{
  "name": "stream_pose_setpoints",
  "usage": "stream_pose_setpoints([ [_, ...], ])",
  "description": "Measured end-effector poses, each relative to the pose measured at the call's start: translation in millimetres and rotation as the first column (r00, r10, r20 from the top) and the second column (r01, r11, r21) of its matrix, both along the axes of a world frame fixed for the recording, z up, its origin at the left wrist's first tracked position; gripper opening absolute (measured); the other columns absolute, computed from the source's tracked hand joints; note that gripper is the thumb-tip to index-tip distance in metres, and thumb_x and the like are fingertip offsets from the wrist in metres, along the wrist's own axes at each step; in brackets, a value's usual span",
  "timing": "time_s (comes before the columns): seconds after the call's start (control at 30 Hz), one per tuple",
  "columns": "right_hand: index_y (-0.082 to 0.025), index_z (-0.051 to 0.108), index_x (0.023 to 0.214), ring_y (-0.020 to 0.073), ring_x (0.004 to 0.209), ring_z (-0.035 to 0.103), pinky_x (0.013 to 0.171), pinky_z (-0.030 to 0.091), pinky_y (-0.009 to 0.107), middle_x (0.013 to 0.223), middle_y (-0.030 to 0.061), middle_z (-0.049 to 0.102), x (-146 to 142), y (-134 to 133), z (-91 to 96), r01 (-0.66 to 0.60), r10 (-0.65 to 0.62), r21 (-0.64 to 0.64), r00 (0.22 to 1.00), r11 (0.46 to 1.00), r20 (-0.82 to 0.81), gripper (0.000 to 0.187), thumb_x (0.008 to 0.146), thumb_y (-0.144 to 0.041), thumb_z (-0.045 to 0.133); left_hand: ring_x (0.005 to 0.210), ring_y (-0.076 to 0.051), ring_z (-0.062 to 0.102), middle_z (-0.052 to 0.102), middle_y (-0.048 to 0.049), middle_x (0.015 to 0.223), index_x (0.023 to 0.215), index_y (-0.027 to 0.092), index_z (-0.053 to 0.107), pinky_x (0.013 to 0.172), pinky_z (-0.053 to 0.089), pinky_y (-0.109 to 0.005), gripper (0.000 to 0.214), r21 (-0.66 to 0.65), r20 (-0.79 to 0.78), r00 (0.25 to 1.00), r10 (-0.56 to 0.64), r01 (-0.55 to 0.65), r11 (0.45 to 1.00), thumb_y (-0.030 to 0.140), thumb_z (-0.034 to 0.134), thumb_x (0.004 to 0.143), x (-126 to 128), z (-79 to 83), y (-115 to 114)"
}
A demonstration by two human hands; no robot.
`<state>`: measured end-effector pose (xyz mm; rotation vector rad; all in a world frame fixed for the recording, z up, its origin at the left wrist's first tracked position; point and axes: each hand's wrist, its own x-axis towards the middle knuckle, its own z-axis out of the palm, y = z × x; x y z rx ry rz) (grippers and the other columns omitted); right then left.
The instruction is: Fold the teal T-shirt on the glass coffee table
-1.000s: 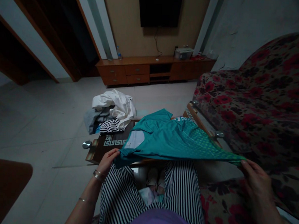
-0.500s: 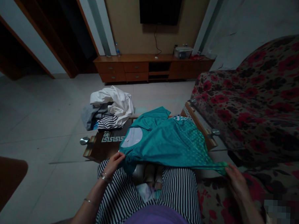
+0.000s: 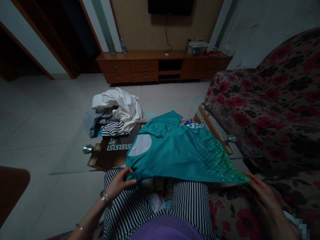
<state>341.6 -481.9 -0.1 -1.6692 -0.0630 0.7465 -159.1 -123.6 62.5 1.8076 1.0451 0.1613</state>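
A teal T-shirt (image 3: 171, 152) with a green dotted pattern and a pale round patch at the collar spreads across my lap. My left hand (image 3: 119, 183), wearing bangles, pinches its near edge above my striped trousers (image 3: 193, 206). My right hand (image 3: 262, 197) holds the shirt's far corner, out over the floral sofa (image 3: 269, 100). The shirt hides most of the wood-framed glass coffee table (image 3: 113, 155) behind it.
A heap of white, grey and striped clothes (image 3: 115, 112) lies at the table's far end. A wooden TV cabinet (image 3: 162, 67) stands against the back wall. A brown piece of furniture (image 3: 0, 198) shows at lower left on the tiled floor (image 3: 49, 115).
My right hand has come inward from its place a second ago, drawing the shirt's corner nearer. My left hand has dropped slightly, and the room sits higher in the view.
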Motion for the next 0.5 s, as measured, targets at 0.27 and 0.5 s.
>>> stream_pose_setpoints([
  [0.27, -0.025, 0.070, 0.105, 0.0327, 0.119, 0.054, 0.095, 0.048, 0.040, 0.122, 0.0098, 0.064, -27, -32, -1.1, -0.222, 0.217, -0.224, 0.975, 0.949, -0.047, 0.059, 0.048, -0.036, 0.083, 0.091, -0.021, 0.062, 0.069, -0.0020, 0.099, 0.104, 0.021, 0.061, 0.081, 0.043, -0.028, 0.035, -0.024, -0.333, 0.894, -0.299, 0.309, 0.951, 0.022, 0.058, 0.069, -13, -25.6, -50],
  [0.5, -0.021, 0.073, 0.093, 0.0307, 0.099, 0.064, 0.086, 0.051, 0.040, 0.099, 0.0072, 0.072, -20, -34, 13.4, -0.050, 0.102, -0.268, 0.977, 0.962, 0.185, 0.049, 0.053, -0.049, 0.077, 0.098, -0.023, 0.065, 0.072, -0.0006, 0.102, 0.092, 0.030, 0.071, 0.087, 0.045, -0.029, 0.027, 0.091, -0.333, 0.887, -0.318, 0.366, 0.926, 0.034, 0.049, 0.077, -15, -5.3, -36],
])
